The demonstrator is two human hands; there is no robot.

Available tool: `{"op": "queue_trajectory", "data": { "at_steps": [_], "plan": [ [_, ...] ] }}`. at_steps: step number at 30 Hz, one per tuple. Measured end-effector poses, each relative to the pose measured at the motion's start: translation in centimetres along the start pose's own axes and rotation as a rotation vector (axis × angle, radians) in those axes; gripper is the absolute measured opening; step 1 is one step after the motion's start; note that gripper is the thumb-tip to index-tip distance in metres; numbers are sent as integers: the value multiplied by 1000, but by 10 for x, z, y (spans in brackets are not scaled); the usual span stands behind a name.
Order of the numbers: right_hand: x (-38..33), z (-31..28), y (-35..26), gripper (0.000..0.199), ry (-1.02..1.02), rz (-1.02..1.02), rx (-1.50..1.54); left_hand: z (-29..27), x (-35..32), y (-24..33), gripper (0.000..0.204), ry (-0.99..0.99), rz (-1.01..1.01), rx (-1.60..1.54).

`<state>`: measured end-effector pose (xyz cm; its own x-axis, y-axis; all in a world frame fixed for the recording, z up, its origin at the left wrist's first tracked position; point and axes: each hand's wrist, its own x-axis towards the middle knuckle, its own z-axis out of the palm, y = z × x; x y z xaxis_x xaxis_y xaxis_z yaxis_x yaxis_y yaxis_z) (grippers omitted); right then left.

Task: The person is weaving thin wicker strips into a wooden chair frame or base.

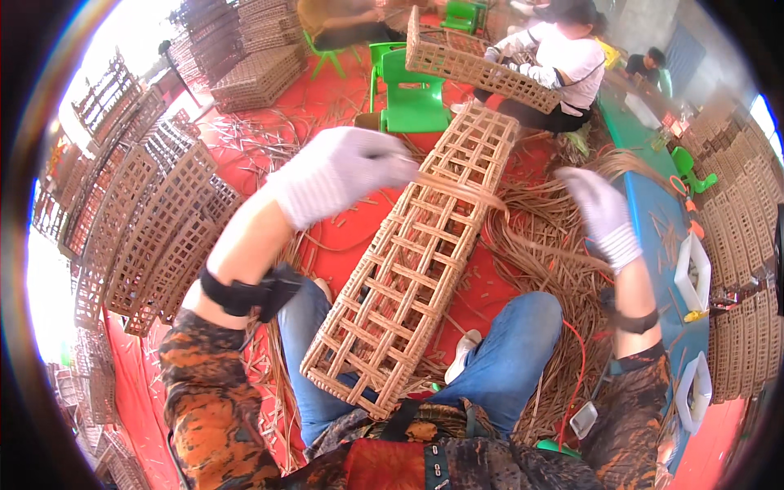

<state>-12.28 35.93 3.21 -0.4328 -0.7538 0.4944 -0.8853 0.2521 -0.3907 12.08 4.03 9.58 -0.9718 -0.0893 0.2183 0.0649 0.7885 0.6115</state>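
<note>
A long woven basket frame (392, 282) with an open grid lies slanted from my lap away toward the upper right. My left hand (339, 171), in a white knitted glove, is closed at the frame's left edge and pinches a flat brown weaving strip (461, 189). That strip crosses over the frame's far half, and its free end hangs past the right edge. To the right of the frame, my right hand (600, 208), gloved too, is raised in the air with its fingers stretched out, a little blurred and apart from the frame.
Loose brown strips (547, 261) pile up on the red floor covering at the right. A blue table (657, 245) runs along that side. Woven panels (155, 220) are stacked at the left. Ahead are a green chair (412, 94) and a seated person (563, 61) with another woven piece (482, 69).
</note>
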Motion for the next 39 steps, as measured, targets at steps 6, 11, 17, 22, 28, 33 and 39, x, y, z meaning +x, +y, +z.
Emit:
{"op": "queue_trajectory", "data": {
  "at_steps": [6,11,17,22,28,33,39],
  "plan": [
    [20,37,-118,16,-270,35,484,42,19,21,22,-85,150,106],
    [8,29,-93,18,-412,324,394,33,-9,-15,17,-60,-172,-187],
    [2,62,-105,18,-475,319,632,93,8,5,20,-54,101,-77],
    [-1,62,-68,14,-305,341,594,74,3,-25,17,70,-99,-143],
    [-10,102,15,25,-101,913,814,67,19,-87,21,195,-282,-194],
    [16,177,32,25,-175,878,980,86,51,-101,41,141,-394,-104],
    [38,220,35,27,-129,702,1376,101,75,-106,47,105,-422,-139]
  ]
}}
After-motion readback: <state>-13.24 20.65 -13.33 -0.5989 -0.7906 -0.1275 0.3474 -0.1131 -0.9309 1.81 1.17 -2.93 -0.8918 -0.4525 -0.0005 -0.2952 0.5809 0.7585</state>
